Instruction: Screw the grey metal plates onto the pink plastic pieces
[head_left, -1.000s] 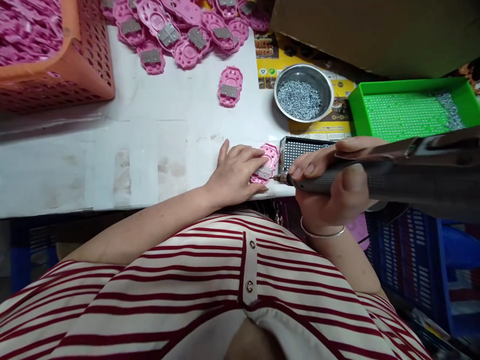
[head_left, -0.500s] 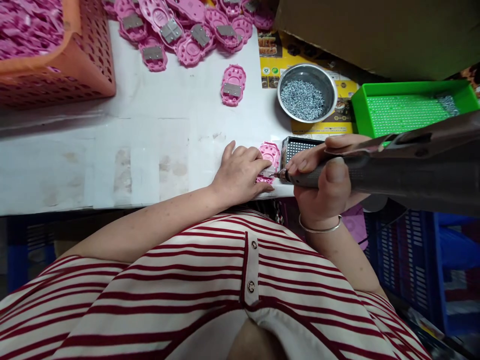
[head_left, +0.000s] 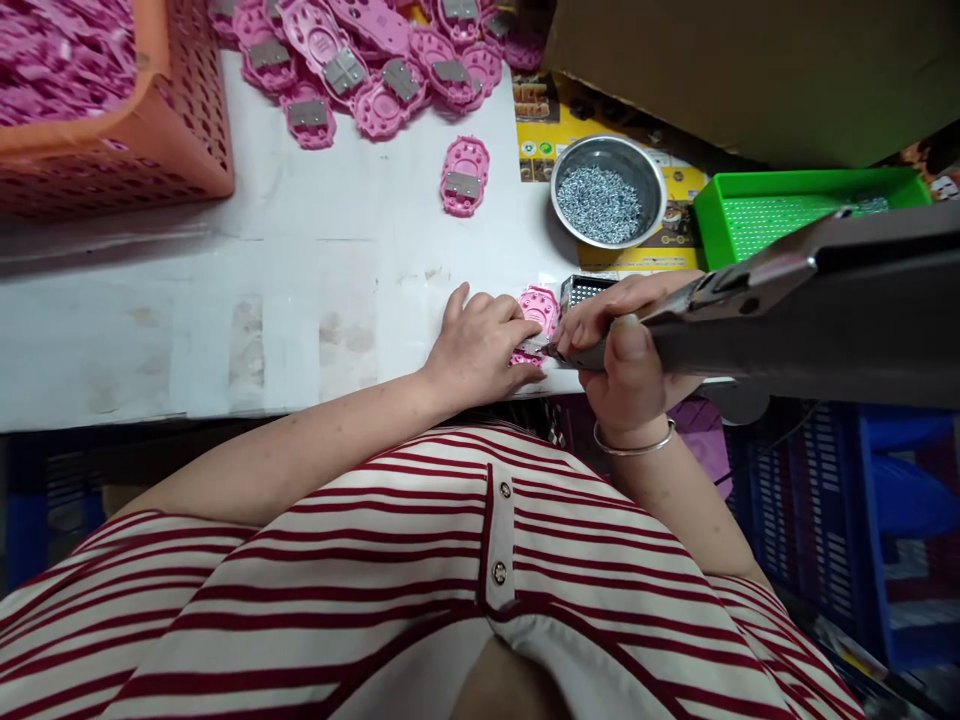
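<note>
My left hand (head_left: 480, 345) is closed on the left side of a pink plastic part (head_left: 538, 305), pressing it to the white table near its front edge. The part has a metal plate on its lower half, partly hidden by my fingers. My right hand (head_left: 626, 345) is wrapped round a dark power screwdriver (head_left: 735, 335), whose body runs off to the right. Its tip meets the metal plate, close to my left fingertips. Behind my right fingers is a small black perforated tray (head_left: 585, 290), partly covered.
A metal bowl of screws (head_left: 609, 190) stands beyond my right hand, with a green tray (head_left: 795, 215) to its right. Several pink parts with metal plates (head_left: 401, 80) are heaped at the back; one lies alone (head_left: 464, 178). An orange basket (head_left: 187, 110) of pink pieces is at left.
My right hand and the screwdriver have moved left, closer to the pink part, covering more of the black tray. My left hand keeps its place.
</note>
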